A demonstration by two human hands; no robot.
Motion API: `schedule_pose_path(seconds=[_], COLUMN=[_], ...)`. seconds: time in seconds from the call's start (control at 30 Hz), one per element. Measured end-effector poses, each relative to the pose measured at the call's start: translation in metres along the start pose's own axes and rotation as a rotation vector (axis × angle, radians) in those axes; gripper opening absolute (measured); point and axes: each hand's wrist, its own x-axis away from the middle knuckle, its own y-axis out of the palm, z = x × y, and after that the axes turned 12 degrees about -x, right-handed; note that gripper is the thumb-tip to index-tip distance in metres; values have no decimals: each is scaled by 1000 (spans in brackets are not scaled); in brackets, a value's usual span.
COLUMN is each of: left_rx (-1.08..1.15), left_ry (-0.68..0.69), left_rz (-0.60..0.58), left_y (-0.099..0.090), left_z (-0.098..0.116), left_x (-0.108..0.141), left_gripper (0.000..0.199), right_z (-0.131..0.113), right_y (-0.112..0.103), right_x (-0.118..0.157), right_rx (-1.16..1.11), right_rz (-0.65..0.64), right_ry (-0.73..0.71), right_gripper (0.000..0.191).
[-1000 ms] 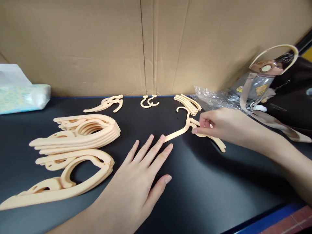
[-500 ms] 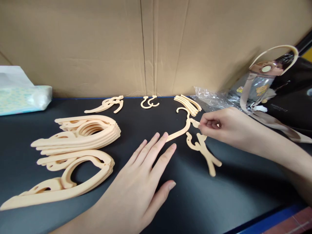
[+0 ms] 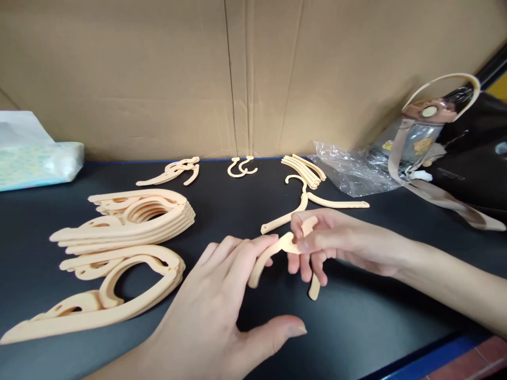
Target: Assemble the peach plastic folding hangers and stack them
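Observation:
My right hand (image 3: 332, 240) pinches a cream, branched clothes-hanger piece (image 3: 289, 244) above the black table. One curved arm sticks out to the left, and another end shows below the fingers; the middle is partly hidden. My left hand (image 3: 225, 295) is open, thumb spread away, with its fingertips at the piece's left arm. Whether they touch it I cannot tell. Just beyond my hands lies a partly assembled hanger: a hook (image 3: 297, 180) joins a left arm (image 3: 283, 215) and a right arm (image 3: 338, 203) spread flat on the table.
Folded cream hangers (image 3: 158, 211) are stacked at the left. Along the back lie linked pieces (image 3: 178, 169), loose hooks (image 3: 241, 168) and several curved arms (image 3: 304, 170). A tissue pack (image 3: 43, 163), clear plastic wrap (image 3: 352, 169), strapped bottle (image 3: 423, 137) and cardboard wall (image 3: 158, 79) border the table.
My right hand has left the hanger's right arm, picked up the branched piece and brought it left and nearer. The right arm now lies uncovered. My left fingers have bent slightly toward the piece.

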Motion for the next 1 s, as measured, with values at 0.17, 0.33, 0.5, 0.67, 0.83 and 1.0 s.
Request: schedule_pose_path(seconds=[0.17, 0.33, 0.5, 0.67, 0.83, 1.0], left_rx=[-81, -185, -342, -561, -623, -681], left_ry=[15, 40, 78, 240, 304, 291], left_rz=[-1, 49, 51, 129, 141, 93], left_y=[3, 0, -4, -6, -8, -8], left_z=[-2, -2, -5, -2, 5, 2], left_x=[-4, -8, -8, -12, -12, -16], left_gripper=[26, 24, 30, 30, 34, 28], right_z=[6, -5, -14, -2, 8, 1], right_y=[4, 0, -5, 3, 13, -11], right_x=[-2, -1, 4, 1, 2, -8], right_rx=[59, 409, 540, 307, 403, 1028], right_rz=[13, 165, 128, 150, 82, 130], right_ry=[45, -99, -157, -164, -248, -629], right_gripper=[19, 11, 13, 16, 18, 16])
